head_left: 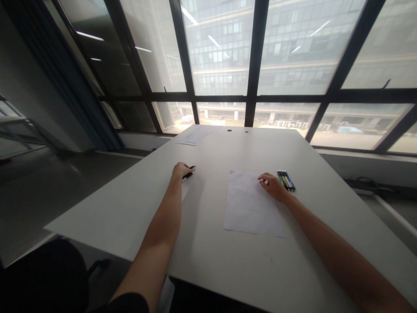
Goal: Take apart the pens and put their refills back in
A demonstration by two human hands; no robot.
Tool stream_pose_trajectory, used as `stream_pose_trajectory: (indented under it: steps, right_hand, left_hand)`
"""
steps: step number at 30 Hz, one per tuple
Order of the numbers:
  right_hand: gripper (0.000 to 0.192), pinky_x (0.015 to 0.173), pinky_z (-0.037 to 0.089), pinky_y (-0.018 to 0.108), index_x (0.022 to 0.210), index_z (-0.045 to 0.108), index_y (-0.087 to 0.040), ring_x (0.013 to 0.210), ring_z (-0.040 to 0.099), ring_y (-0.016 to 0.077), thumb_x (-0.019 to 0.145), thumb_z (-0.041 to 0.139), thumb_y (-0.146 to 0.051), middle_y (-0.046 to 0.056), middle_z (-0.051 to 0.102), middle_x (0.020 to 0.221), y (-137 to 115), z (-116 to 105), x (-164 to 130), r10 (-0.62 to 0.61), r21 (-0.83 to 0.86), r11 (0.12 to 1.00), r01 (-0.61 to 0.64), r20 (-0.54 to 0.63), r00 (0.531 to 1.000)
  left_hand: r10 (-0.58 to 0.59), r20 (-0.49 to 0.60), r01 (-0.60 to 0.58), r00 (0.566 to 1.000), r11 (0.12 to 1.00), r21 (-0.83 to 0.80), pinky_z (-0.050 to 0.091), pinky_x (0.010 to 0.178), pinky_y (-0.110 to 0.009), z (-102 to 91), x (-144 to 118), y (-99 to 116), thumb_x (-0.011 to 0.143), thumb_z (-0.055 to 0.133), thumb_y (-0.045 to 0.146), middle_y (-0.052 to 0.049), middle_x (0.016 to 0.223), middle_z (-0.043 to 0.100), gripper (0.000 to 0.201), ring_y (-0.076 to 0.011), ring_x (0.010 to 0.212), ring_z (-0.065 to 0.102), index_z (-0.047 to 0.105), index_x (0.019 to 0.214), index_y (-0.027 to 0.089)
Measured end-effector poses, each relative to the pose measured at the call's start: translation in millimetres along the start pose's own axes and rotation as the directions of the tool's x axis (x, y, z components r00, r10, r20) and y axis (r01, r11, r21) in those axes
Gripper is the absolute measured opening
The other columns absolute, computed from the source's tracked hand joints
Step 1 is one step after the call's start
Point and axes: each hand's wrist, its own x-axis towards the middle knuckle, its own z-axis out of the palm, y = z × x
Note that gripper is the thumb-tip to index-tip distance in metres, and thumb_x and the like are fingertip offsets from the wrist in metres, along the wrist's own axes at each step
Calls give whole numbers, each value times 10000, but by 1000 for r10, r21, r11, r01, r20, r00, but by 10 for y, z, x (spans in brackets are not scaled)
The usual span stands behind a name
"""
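My left hand (pixel 180 170) is at the left part of the table, its fingers closed around what look like black pens (pixel 189 174) with silvery parts at the tips. How many there are is hard to make out. To the right, my right hand (pixel 273 186) hovers over or rests on the upper right part of a white sheet of paper (pixel 250 208). Its fingers are loosely curved with a gap at the thumb, and nothing shows in them. Just beyond that hand, several pens (pixel 286 180) with green, yellow and blue barrels lie side by side.
The white table (pixel 208 252) reaches to the window wall. More papers (pixel 195 135) lie at its far left corner. A dark round cable hole (pixel 229 130) and a small dark item (pixel 246 132) are at the far edge. A dark chair (pixel 45 274) stands at the near left.
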Motion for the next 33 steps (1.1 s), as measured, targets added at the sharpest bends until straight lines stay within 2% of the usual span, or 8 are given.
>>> stream_pose_trajectory:
  steps: [6,10,17,23,26,29,33]
  right_hand:
    - [189,702,500,293,929,696,-186,738,612,155,860,523,-216,70,661,971,17,9,1,-9,31,999,9,-12,1000]
    - [194,703,502,296,931,699,-186,736,614,156,864,520,-221,72,664,975,-5,-1,2,-1,26,1000,1,-2,1000]
    - [192,695,500,288,921,703,-189,710,609,150,863,523,-217,67,667,954,-12,-14,0,6,23,1000,-6,0,1000]
    - [186,698,490,283,914,698,-189,702,601,146,874,519,-216,61,666,942,-20,-21,-2,13,19,1000,-13,13,1000]
    - [184,694,488,279,917,698,-189,696,599,144,877,521,-219,58,665,932,-20,-16,-2,15,19,1000,-16,15,1000]
    - [188,685,487,276,914,701,-186,673,592,137,877,520,-219,57,667,926,-28,-13,2,22,10,1000,-22,13,1000]
    - [192,677,489,277,902,707,-180,676,597,142,866,521,-214,62,676,906,-39,-8,16,11,19,1000,-11,-11,1000]
  left_hand:
    - [14,38,-14,999,1000,1,491,693,-243,40,12,-14,640,810,335,-80,907,761,215,-187,813,692,747,798,204]
    - [15,19,-15,1000,1000,7,491,684,-241,25,-31,16,633,816,319,-71,893,761,201,-187,808,691,749,786,207]
    - [54,-10,-55,998,996,-75,494,705,-306,-189,-106,178,674,810,296,-99,818,738,180,-218,766,678,714,733,156]
    - [100,-53,-110,994,967,-231,470,674,-289,-497,-246,441,770,721,349,-62,765,698,206,-188,718,633,701,800,146]
    - [157,-26,-156,987,929,-337,461,657,-274,-590,-401,627,765,716,414,-48,736,680,281,-172,702,611,705,855,148]
    - [223,29,-192,974,891,-411,439,610,-248,-587,-547,812,770,693,444,-55,738,679,335,-159,694,594,701,901,136]
    - [326,76,-236,942,808,-540,386,535,-224,-425,-661,1018,727,715,458,-76,769,696,351,-133,645,564,683,823,122]
